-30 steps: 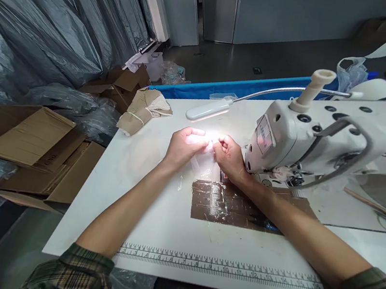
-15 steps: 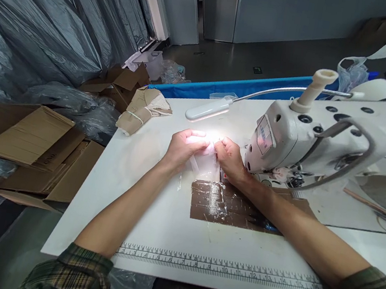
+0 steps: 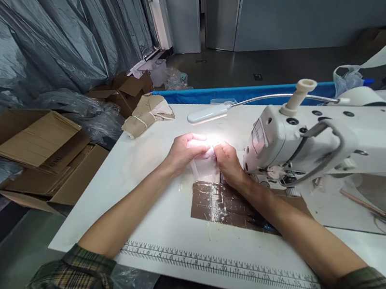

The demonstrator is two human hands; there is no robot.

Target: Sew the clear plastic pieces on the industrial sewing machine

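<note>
A: Clear plastic piece (image 3: 201, 168) left of sewing machine (image 3: 289, 140), lying on table (image 3: 129, 173)?
B: Yes. Left hand (image 3: 182, 150), right hand (image 3: 226, 162) both pinching it under the lamp; not fed under needle yet.

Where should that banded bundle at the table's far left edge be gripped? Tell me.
Grip the bundle at its middle, where the band cinches it narrowest. Come from above, fingers either side of the band: it lies flat on the table, with open space around.
</note>
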